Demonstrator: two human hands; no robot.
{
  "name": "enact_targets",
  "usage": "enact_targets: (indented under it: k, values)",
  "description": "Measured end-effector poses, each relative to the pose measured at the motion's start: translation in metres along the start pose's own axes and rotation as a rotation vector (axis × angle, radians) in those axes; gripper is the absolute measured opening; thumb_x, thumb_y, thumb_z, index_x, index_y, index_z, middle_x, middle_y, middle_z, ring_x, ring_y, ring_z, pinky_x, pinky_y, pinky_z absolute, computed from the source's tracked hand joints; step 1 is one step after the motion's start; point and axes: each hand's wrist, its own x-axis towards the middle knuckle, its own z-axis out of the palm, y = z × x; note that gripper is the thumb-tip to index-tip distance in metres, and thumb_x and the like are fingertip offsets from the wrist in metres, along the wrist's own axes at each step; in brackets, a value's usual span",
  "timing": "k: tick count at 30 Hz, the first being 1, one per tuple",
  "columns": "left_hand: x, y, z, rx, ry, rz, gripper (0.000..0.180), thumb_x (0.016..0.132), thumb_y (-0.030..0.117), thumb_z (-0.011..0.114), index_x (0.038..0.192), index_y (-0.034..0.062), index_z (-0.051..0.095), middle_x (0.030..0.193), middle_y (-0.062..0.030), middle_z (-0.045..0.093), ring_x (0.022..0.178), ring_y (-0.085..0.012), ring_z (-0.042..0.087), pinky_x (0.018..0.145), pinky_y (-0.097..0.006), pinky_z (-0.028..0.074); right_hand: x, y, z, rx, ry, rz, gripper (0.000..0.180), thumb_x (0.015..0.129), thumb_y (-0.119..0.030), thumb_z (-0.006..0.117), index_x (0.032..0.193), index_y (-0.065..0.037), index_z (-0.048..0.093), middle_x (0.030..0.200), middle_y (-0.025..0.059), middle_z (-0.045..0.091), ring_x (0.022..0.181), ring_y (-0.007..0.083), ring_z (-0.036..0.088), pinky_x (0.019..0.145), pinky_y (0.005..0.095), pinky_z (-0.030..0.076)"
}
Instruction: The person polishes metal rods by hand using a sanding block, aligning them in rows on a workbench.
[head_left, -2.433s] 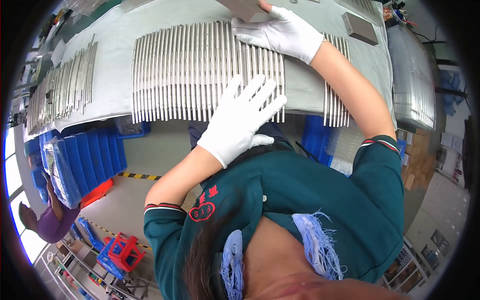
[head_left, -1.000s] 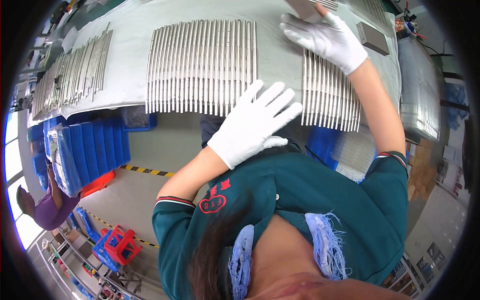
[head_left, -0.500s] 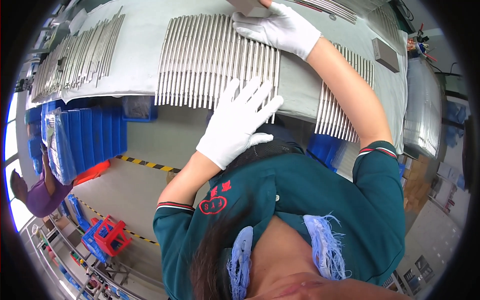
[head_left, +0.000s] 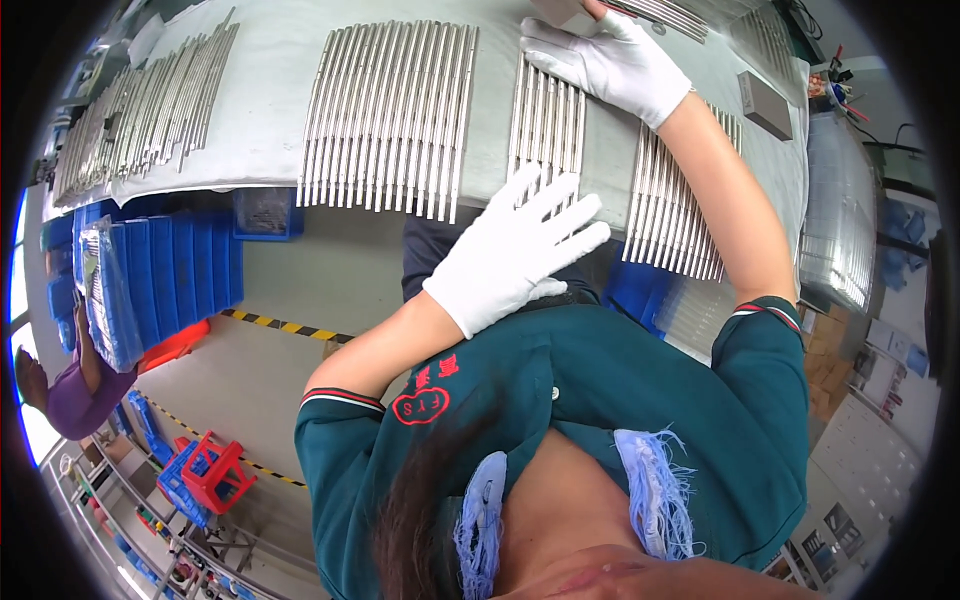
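Observation:
My right hand [head_left: 615, 70], in a white glove with a bare thumb tip, grips a grey-brown block [head_left: 565, 12] at the far edge of the view. Its fingers lie over the far ends of a small group of metal rods [head_left: 546, 125]. At the near ends of those same rods is my left hand [head_left: 520, 245], gloved in white, its fingers spread and touching or just above them. To the left, a wider row of rods [head_left: 390, 115] lies side by side; another row [head_left: 672, 205] lies to the right, partly under my right forearm.
Loose, uneven rods [head_left: 150, 110] cover the left end of the cloth-covered table [head_left: 265, 100]. A second grey block [head_left: 766, 105] lies at the right. Blue bins [head_left: 175, 265] stand below the table's left edge, near a person in purple [head_left: 85, 400]. Stacked clear trays [head_left: 840, 220] are at far right.
Both hands have moved right, and the small group of rods with them. A gap of bare cloth now separates that group from the wider row on the left.

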Motion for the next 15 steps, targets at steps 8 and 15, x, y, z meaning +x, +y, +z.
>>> enact_targets:
  k: [8,15]
  values:
    - [-0.031,-0.006,-0.021,0.152,-0.04,-0.192,0.075,0.074,0.035,0.085,0.142,0.0191,0.058,0.148,-0.0068,0.054,0.142,-0.0324,0.043,0.118,-0.062,0.029,0.051,0.026,0.005,-0.05,-0.099,-0.014,0.048,0.103,-0.024,0.06,0.142,-0.001,0.043,0.128,0.0248,0.053,0.12,0.0399,0.054,0.11,0.0572,0.044]
    - [-0.023,-0.005,-0.011,0.06,0.021,-0.108,0.076,0.072,0.03,0.085,0.141,0.0156,0.058,0.146,-0.0097,0.054,0.141,-0.0332,0.043,0.12,-0.054,0.032,0.034,0.009,-0.006,-0.11,-0.07,0.033,0.056,0.103,-0.03,0.061,0.145,0.001,0.041,0.133,0.0289,0.051,0.126,0.0458,0.052,0.113,0.0593,0.041]
